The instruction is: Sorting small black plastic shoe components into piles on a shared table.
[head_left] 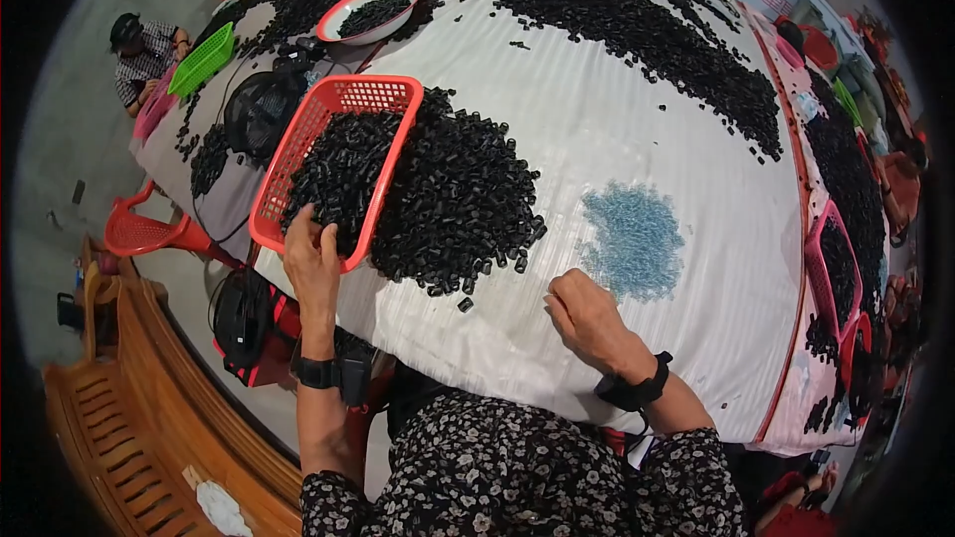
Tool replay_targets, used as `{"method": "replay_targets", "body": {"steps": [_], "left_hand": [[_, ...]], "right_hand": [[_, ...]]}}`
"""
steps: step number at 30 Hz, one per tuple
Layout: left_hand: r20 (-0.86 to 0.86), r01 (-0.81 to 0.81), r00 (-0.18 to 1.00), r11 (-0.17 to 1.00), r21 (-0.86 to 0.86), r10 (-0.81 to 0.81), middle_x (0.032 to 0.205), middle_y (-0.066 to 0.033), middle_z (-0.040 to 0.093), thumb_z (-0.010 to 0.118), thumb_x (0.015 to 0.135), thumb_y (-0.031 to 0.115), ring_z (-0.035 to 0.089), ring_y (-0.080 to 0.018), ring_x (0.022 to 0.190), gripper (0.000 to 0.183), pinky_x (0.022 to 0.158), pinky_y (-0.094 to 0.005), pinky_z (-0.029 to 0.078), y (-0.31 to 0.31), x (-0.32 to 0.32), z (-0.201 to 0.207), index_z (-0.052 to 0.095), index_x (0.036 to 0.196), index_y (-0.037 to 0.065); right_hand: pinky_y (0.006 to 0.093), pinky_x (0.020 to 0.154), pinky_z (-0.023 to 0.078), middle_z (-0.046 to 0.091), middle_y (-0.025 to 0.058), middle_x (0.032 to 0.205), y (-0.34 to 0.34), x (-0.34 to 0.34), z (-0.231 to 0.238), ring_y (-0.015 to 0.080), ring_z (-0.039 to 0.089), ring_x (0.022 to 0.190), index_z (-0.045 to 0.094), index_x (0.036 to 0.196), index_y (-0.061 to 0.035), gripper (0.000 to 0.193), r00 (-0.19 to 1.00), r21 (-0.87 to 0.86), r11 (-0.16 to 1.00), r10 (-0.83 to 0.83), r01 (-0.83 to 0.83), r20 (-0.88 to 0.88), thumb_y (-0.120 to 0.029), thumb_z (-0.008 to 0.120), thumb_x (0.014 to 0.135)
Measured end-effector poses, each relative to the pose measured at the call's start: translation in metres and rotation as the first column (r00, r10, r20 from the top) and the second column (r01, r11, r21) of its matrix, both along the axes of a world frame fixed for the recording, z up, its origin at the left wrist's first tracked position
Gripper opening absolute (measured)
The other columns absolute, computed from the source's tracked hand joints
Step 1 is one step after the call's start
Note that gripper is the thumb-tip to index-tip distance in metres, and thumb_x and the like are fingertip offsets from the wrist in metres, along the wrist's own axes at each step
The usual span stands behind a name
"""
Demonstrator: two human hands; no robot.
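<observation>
Red basket [370, 94], left of the frame's centre, stands on the white-covered tabletop [587, 129] and is heaped with small black pieces [348, 154]; the left hand [311, 267] is at its near end, fingers and thumb loosely bent with a gap between them; the fingertips lie over the rim, and whether they touch a piece cannot be told.

Right of the basket, a broad black pile [453, 204] of the same sort of pieces spreads close along its side, with a few loose ones at the lower edge; the right hand [589, 316], just below and right of the frame's centre, has its fingers curled inward, and I cannot tell whether anything is inside them; a flat patch of pale blue see-through pieces [634, 239] lies just above and right of it; both wrists wear black bands.

A long black spread [647, 30] crosses the upper right of the tabletop; a white basin [343, 31] with a red rim, holding more black pieces, is at upper centre-left; a black fan [261, 117] stands just left of the basket; a green basket [204, 62] is at upper left, near a seated person [157, 45] in a dark cap; a pink basket [818, 264] is at the right edge; a wooden bench [139, 418] fills the lower left.
</observation>
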State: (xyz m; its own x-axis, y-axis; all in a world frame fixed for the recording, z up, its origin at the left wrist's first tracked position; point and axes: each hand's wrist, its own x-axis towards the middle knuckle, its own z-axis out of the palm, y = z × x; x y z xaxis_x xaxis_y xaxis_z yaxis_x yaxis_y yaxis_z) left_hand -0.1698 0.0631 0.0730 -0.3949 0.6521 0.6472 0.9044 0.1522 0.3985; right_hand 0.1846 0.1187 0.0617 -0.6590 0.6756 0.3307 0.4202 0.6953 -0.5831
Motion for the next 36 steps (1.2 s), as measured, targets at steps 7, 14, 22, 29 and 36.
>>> {"method": "replay_targets", "body": {"steps": [7, 14, 22, 29, 36], "left_hand": [[0.241, 0.383, 0.905, 0.918, -0.107, -0.35, 0.077, -0.012, 0.061, 0.062, 0.08, 0.001, 0.061, -0.0236, 0.073, 0.012, 0.065, -0.0315, 0.048, -0.031, 0.069, 0.007, 0.061, 0.092, -0.001], [0.131, 0.522, 0.848, 0.763, -0.381, -0.514, 0.071, -0.0119, 0.053, 0.062, 0.075, 0.0, 0.055, -0.0298, 0.068, 0.014, 0.06, -0.0393, 0.046, -0.03, 0.105, -0.035, 0.062, 0.088, 0.005], [0.328, 0.334, 0.911, 0.916, -0.222, -0.252, 0.071, -0.0141, 0.056, 0.062, 0.075, 0.0, 0.056, -0.0316, 0.068, 0.012, 0.06, -0.0403, 0.044, -0.014, 0.066, -0.029, 0.06, 0.086, 0.003], [0.241, 0.411, 0.895, 0.903, -0.121, -0.375, 0.071, -0.0115, 0.055, 0.062, 0.075, -0.002, 0.055, -0.0296, 0.067, 0.011, 0.059, -0.0381, 0.044, -0.024, 0.087, -0.032, 0.061, 0.085, 0.002], [-0.043, 0.46, 0.868, 0.834, -0.306, -0.494, 0.077, -0.0102, 0.048, 0.059, 0.069, -0.004, 0.05, -0.0277, 0.072, 0.016, 0.063, -0.0372, 0.043, -0.014, 0.104, -0.051, 0.058, 0.083, 0.004]], "right_hand": [[0.0383, 0.062, 0.045, 0.047, 0.0136, 0.078, -0.005, -0.004, 0.003, 0.0312, 0.053, 0.071, 0.048, 0.088, -0.0021, 0.012, 0.987, -0.25, 0.955, 0.158, -0.162, -0.036, -0.007, 0.058, 0.083], [0.0409, 0.064, 0.045, 0.047, 0.0144, 0.081, -0.026, -0.024, 0.0, 0.0333, 0.053, 0.076, 0.046, 0.088, -0.0022, 0.012, 0.878, -0.353, 0.809, 0.469, -0.47, -0.094, -0.011, 0.055, 0.086], [0.0416, 0.061, 0.044, 0.047, 0.014, 0.08, -0.028, -0.021, -0.011, 0.0324, 0.052, 0.074, 0.045, 0.089, -0.002, 0.014, 0.9, -0.288, 0.86, 0.435, -0.421, -0.015, -0.011, 0.055, 0.086], [0.0418, 0.061, 0.044, 0.047, 0.0143, 0.08, -0.031, -0.022, -0.014, 0.0327, 0.053, 0.074, 0.045, 0.089, -0.0018, 0.014, 0.898, -0.304, 0.853, 0.439, -0.424, -0.023, -0.011, 0.055, 0.086], [0.0415, 0.062, 0.044, 0.047, 0.0143, 0.081, -0.033, -0.023, -0.011, 0.0327, 0.053, 0.075, 0.045, 0.089, -0.0021, 0.015, 0.898, -0.301, 0.853, 0.438, -0.428, -0.034, -0.012, 0.056, 0.086]]}}
